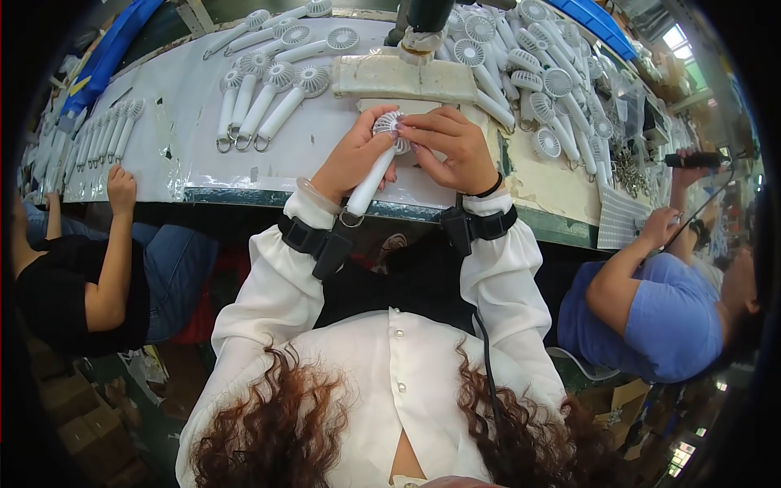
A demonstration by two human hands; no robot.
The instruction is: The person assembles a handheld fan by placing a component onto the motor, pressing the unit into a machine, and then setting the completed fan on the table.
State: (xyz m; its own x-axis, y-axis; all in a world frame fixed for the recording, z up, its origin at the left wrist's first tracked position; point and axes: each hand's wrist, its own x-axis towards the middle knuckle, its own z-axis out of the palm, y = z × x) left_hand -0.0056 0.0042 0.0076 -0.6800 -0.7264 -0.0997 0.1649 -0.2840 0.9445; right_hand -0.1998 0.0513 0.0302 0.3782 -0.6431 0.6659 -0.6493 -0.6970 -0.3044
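Observation:
Between my two hands is a white handheld fan (376, 177), tilted with its round grille up and away from me. A metal ring hangs from the lower end of its handle. My left hand (355, 154) wraps round the fan just under and beside the grille. The fingertips of my right hand (446, 146) press on the grille's right side; whether a small part is pinched there is hidden. Several more white handheld fans (281, 110) lie side by side on the table to the left, most with rings toward me.
A large heap of white fans (561, 89) covers the table's right side. Ahead stands a machine post (425, 28) over a beige padded block (405, 79). One person (81, 276) sits on my left; another in a blue shirt (651, 317) works on my right, holding a black tool (691, 160).

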